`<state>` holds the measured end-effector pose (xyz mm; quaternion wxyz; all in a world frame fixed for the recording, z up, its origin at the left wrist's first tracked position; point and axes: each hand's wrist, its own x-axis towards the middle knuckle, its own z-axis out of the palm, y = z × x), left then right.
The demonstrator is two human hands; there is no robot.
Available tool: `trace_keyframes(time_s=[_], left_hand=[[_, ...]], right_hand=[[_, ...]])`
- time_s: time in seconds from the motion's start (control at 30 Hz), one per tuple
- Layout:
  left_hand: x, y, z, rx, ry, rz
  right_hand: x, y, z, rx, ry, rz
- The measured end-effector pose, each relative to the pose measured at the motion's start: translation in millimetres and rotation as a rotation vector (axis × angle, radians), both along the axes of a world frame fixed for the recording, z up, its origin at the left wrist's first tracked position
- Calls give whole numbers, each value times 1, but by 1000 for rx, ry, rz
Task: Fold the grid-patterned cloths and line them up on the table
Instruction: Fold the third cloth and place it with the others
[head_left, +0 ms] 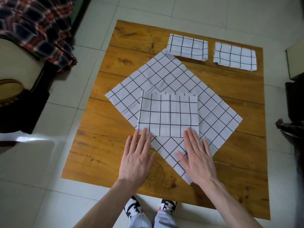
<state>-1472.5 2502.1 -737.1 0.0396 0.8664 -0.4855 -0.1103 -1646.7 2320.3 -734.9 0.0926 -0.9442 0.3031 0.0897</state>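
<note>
A folded white cloth with a black grid point(168, 115) lies on top of an unfolded grid cloth point(164, 78) spread as a diamond over the wooden table point(102, 153). My left hand point(136, 155) lies flat, its fingertips touching the folded cloth's near left edge. My right hand point(195, 155) lies flat with straight fingers on the folded cloth's near right corner and the spread cloth beneath. Two more folded grid cloths sit side by side at the table's far edge, one at the middle point(187, 46) and one to the right point(235, 57).
The table stands low on a white tiled floor point(41, 162). A cushioned seat with a plaid blanket point(32, 25) is at the far left. Dark objects point(294, 99) stand by the table's right edge. My shoes point(133, 208) show under the near edge.
</note>
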Motion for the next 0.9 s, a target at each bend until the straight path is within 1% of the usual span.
trace_keyframes(time_s=[0.1, 0.23, 0.47, 0.6, 0.7, 0.8, 0.9], left_hand=[[-1, -1, 0, -5, 2, 4], [-2, -2, 0, 9, -9, 12], [-8, -18, 8, 10, -2, 52], [-12, -36, 13, 6, -31, 52], [-14, -51, 14, -13, -17, 45], [-16, -60, 12, -24, -4, 15], [-17, -63, 7, -10, -11, -2]], right_hand=[[-13, -8, 2, -5, -32, -88], [-15, -9, 3, -4, -46, -97], [-7, -5, 9, -19, -89, -144], [4, -7, 16, -13, -124, -219], [14, -9, 21, 10, -176, -262], [25, -11, 27, 62, -264, -376], [33, -15, 35, 199, -347, -548]])
